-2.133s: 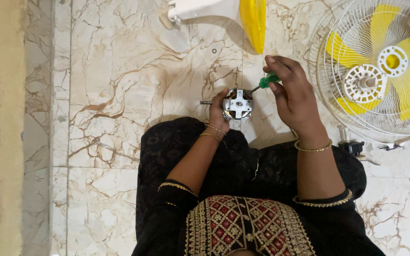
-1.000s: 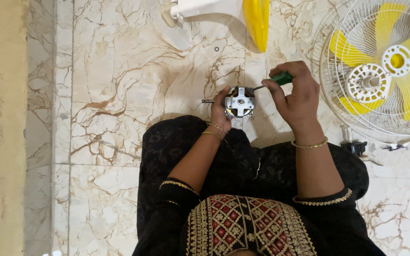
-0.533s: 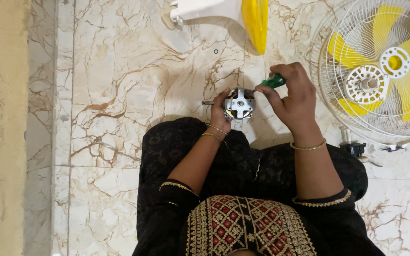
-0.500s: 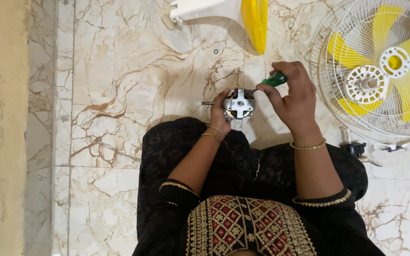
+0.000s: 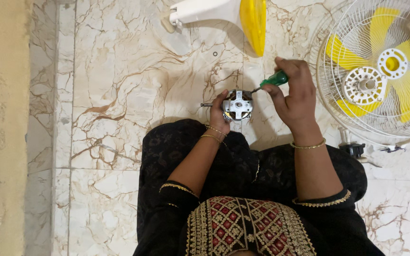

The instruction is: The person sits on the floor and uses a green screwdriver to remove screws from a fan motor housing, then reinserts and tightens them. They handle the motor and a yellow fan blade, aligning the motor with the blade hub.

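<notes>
Motor out of fan — mid-frame, gripped by left hand.
Screwdriver clenched in right hand — tip at casing, screws seemingly undone only partly.

R hand: 2.1 s ago fingers sat upright over the green-handled screwdriver, handle close above the fan motor. At 1.0 s ago hand had rolled over, knuckles up, handle pushed out to the right, away from motor. Now hand is back a bit toward the motor; handle shows between thumb and forefinger, angled up-right, shaft running down-left w/ tip at motor's upper right edge.

Motor: sat slightly lower at 2.1 s ago, cross-shaped bracket rotated somewhat vs. now.

L hand: grip shifted slightly w/ the motor; thumb now along motor's left side.
</notes>
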